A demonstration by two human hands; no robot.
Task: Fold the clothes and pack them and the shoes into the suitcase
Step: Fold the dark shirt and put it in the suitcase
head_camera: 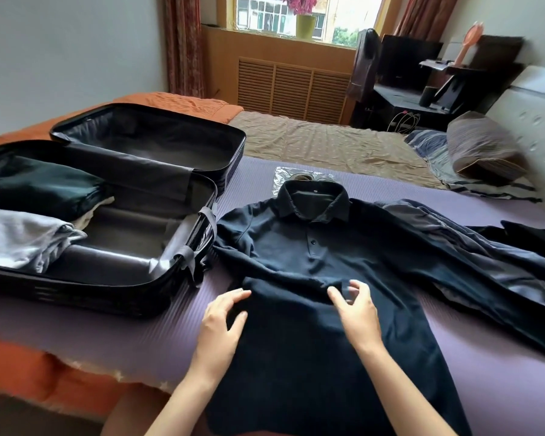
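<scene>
A dark navy polo shirt (312, 247) lies face up on the purple mat (139, 335), collar away from me, its left sleeve folded across the chest. My left hand (221, 322) rests on the folded sleeve's left edge with fingers spread. My right hand (356, 309) touches the sleeve end at the shirt's middle, fingers loosely bent. The open black suitcase (183, 278) sits to the left, holding a folded dark green garment (41, 187) and a folded grey garment (22, 237). Shoes in a clear plastic bag (302, 177) lie just beyond the collar.
Another dark garment (485, 256) is spread out to the right of the shirt. A striped pillow (482, 149) lies against the white headboard at far right. The bed's near edge shows orange bedding (60, 372). A desk and window stand at the back.
</scene>
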